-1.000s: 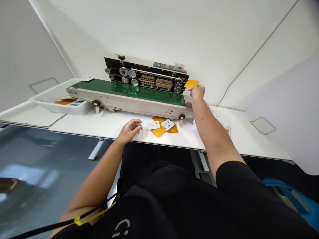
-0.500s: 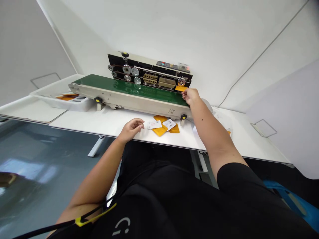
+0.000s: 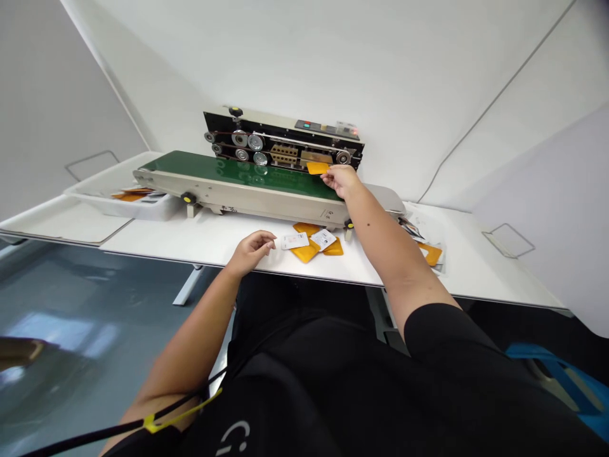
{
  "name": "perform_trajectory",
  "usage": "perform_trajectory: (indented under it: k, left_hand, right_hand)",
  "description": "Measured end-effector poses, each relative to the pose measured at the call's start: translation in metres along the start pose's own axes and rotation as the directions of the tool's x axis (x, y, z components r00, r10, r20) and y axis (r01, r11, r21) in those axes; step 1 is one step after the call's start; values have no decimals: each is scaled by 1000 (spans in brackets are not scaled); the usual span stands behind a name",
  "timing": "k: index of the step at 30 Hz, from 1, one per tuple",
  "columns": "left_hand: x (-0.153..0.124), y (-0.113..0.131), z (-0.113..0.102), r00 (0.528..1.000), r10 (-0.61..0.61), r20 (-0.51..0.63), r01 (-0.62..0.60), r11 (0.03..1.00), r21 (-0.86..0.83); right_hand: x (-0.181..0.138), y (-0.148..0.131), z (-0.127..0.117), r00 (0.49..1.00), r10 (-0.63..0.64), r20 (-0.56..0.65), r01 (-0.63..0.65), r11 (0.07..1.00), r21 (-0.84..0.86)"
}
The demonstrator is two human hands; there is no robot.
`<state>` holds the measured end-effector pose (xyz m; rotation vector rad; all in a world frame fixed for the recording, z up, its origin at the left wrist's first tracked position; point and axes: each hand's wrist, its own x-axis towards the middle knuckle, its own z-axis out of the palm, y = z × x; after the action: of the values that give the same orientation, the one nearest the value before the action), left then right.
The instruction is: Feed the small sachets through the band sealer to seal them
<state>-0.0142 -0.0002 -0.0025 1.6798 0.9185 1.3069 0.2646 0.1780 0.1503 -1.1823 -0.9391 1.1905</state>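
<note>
R hand (image 3: 340,180): thumb + fingers pinched on R end of orange pkt; palm over belt, twd its R end.
Orange pkt (image 3: 317,168): approx flat, above back edge of belt, far edge at machine front; can't tell if it sits betw. the machine parts.
L hand (image 3: 252,252): nothing in it; fingers loosely curled, thumb just apart from fingertips; wrist nr front edge of desk, fingertips just beside white card, w/ a gap.
Hands: well apart from each other, R up at machine, L low.
Pile (image 3: 306,253): orange pkts, overlapping, on desk betw. L hand & R arm, in front of belt frame.
White card (image 3: 295,240): on L side of pile, printed; text too small to read.
2nd card (image 3: 323,239): on pile, to R of 1st, tilted, black print.
Machine (image 3: 283,152): black front, silver wheels, brass blocks; stands behind belt. Btns + small red light on top, R end.
Belt (image 3: 228,172): green, light frame, runs L–R across desk.
Knobs (image 3: 189,198): blk w/ yellow ctr, on frame, 1 nr each end; R one partly hidden by arm.
Bin (image 3: 166,208): white, L end of belt; orange + wht pkts inside.
R stack (image 3: 432,255): orange pkt + others, on desk past R forearm, partly hidden.
Desk (image 3: 164,235): white, against wall.
</note>
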Motion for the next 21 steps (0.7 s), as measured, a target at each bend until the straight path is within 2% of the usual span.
perform_trajectory:
  k: [3,5,8,10,12,14,17,21]
  left_hand:
    - [-1,1,1,1000,0,-14,0,1000,-1]
    - [-1,1,1,1000,-4,-13,4,1000,-1]
    - [-1,0,0,1000,-5,0,5,1000,-5]
    - [-1,0,0,1000,-4,-2,4,1000,1]
    - [-1,0,-1,1000,-7,-8,7,1000,14]
    - [-1,0,-1,1000,-11,-9,11,1000,24]
    - [-1,-1,-1,1000,-12,-8,12,1000,28]
    - [-1,-1,-1,1000,-12,-5,12,999,43]
  right_hand:
    - [1,-5,-4,994,-95,-46,93,995,-45]
    - [2,-8,-19,961,-250,-121,240,966,-94]
    - [6,-10,-55,820,-481,-310,432,876,-214]
    - [11,-9,-77,750,-521,-407,437,853,-287]
    - [16,-6,-89,761,-477,-439,370,876,-311]
    - [20,-2,-89,812,-399,-426,292,910,-295]
    - [24,1,-73,874,-288,-392,215,952,-220]
    - [23,1,-52,910,-164,-380,146,986,-76]
